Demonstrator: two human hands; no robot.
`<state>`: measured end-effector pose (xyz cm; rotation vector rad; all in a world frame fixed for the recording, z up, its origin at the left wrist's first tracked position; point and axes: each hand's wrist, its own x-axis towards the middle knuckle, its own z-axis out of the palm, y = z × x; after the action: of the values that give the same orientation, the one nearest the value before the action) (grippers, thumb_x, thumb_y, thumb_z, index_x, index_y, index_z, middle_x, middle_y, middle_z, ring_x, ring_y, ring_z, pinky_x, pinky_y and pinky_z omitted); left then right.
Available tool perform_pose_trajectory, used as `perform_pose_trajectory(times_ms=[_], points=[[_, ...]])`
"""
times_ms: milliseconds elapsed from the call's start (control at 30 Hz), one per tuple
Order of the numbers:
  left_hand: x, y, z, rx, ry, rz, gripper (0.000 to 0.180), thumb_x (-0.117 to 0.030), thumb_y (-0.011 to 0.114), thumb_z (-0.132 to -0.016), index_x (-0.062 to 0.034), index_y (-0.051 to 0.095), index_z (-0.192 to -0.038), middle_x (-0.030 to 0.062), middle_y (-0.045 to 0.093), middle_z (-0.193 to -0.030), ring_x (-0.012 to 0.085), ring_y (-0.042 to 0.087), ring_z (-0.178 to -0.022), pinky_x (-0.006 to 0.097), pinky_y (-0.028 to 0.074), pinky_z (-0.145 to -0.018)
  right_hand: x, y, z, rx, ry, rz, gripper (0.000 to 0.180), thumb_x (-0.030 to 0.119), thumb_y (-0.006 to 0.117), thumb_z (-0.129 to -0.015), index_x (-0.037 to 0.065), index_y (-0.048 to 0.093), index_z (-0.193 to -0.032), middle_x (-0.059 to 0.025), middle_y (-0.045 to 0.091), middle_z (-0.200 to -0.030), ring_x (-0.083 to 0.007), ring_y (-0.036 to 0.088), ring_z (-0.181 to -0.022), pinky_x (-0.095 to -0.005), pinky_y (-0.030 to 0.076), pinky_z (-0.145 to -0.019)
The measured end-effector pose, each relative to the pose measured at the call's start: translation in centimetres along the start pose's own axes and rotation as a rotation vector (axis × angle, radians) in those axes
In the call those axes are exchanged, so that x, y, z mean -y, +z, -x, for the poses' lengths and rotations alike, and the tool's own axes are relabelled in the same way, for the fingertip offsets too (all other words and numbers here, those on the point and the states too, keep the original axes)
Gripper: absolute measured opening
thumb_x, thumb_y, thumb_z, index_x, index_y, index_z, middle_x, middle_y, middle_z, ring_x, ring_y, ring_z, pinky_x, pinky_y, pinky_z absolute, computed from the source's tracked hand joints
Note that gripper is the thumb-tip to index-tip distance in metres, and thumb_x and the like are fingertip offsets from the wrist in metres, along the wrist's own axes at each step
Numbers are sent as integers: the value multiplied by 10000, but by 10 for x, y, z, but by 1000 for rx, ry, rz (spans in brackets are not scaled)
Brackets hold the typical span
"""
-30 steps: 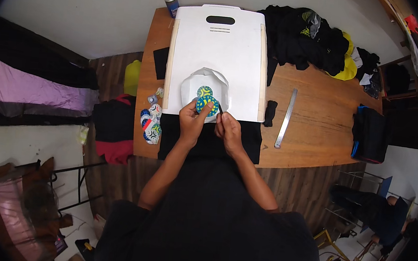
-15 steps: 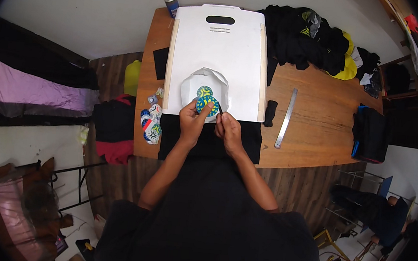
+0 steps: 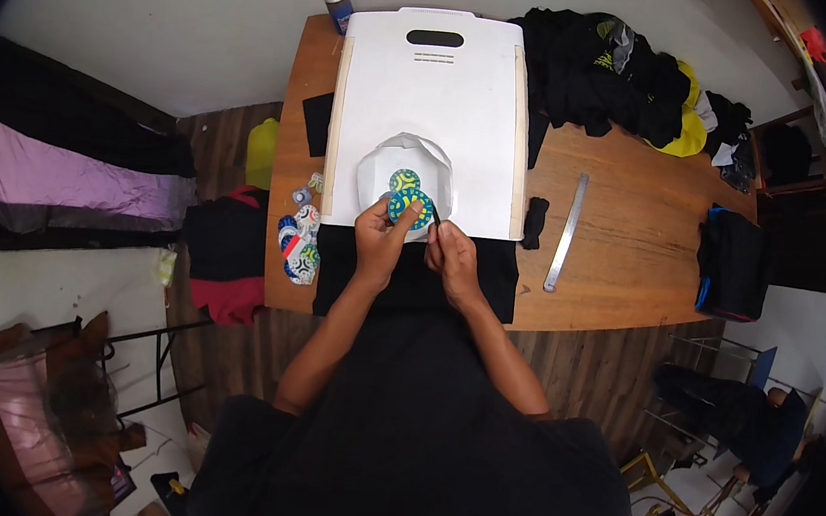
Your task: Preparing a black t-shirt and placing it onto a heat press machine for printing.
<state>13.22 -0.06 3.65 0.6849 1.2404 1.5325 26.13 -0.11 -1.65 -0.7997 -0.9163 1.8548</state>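
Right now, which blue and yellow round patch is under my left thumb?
The nearer round patch, held by your left hand, thumb on top. The farther round patch, partly overlapped, has no thumb on it.

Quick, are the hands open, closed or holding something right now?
Left hand: closed, holding a round blue-green and yellow disc.
Right hand: closed on a slim dark object, kind unclear.

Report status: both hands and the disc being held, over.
Left hand: grip on blue-yellow disc. Right hand: grip on thin dark object beside disc. Left thumb covers part of disc; second disc partly overlapped.
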Motion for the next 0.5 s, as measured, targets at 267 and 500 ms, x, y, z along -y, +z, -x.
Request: perform_pose_trajectory(times_ms=[267, 500], points=[[-1, 0, 0, -12, -16, -18, 115, -106, 699, -929, 0, 691, -971, 24, 701, -908, 45, 619, -792, 197, 470, -718, 0, 1, 0, -10, -5, 5, 343, 317, 419, -1082, 61, 536, -887, 65, 310, -561, -45, 257, -482, -231, 251, -473], [3, -3, 0, -4, -2, -20, 115, -99, 700, -927, 3, 692, -981, 28, 701, -905, 51, 619, -797, 202, 471, -726, 3, 1, 0, -28, 6, -2, 359, 338, 417, -1082, 63, 539, -885, 66, 308, -560, -42, 260, -482, -231, 246, -469]])
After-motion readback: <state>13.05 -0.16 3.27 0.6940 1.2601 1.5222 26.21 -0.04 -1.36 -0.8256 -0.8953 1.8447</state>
